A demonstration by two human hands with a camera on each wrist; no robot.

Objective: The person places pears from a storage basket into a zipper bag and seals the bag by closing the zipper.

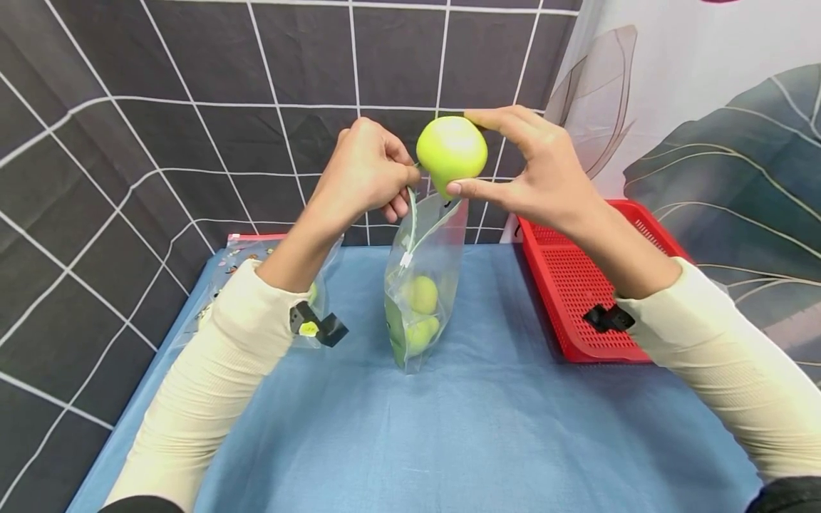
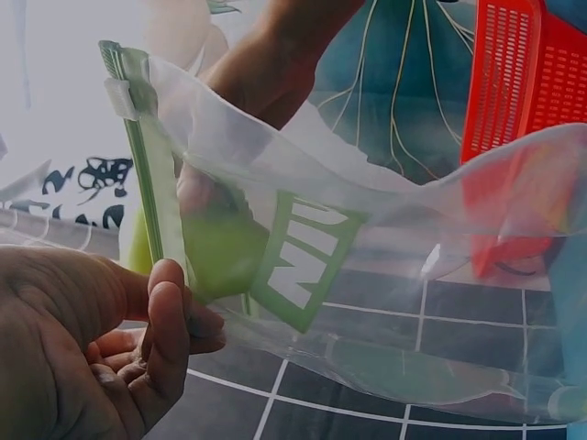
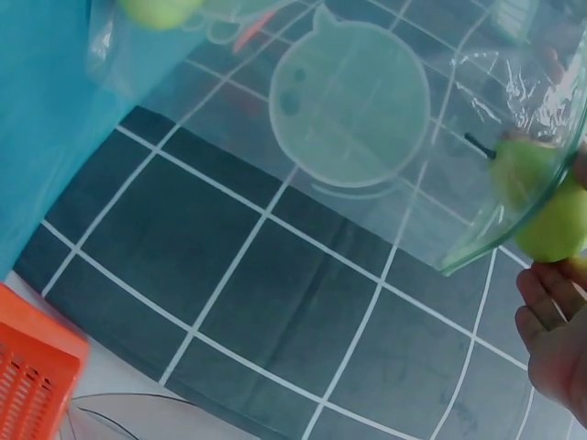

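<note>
My right hand [image 1: 545, 160] holds a yellow-green pear [image 1: 452, 151] between thumb and fingers, stem end down, at the mouth of a clear slider zip bag [image 1: 425, 242]. In the right wrist view the pear's stem end [image 3: 523, 170] shows through the plastic, inside the opening. The left hand [image 1: 368, 171] pinches the bag's green zip edge [image 2: 147, 192] between thumb and fingers. A white slider [image 1: 406, 259] sits on that zip. Two yellow-green fruits [image 1: 422, 295] lie one above the other in the bottom of the bag, which hangs upright close over the blue cloth.
To the right stands a red perforated basket [image 1: 571, 285], partly behind my right forearm. Another clear bag with a red zip [image 1: 246, 246] lies at the left behind my left forearm, with something green in it. A dark tiled backdrop [image 1: 308, 64] rises behind the blue cloth [image 1: 417, 434].
</note>
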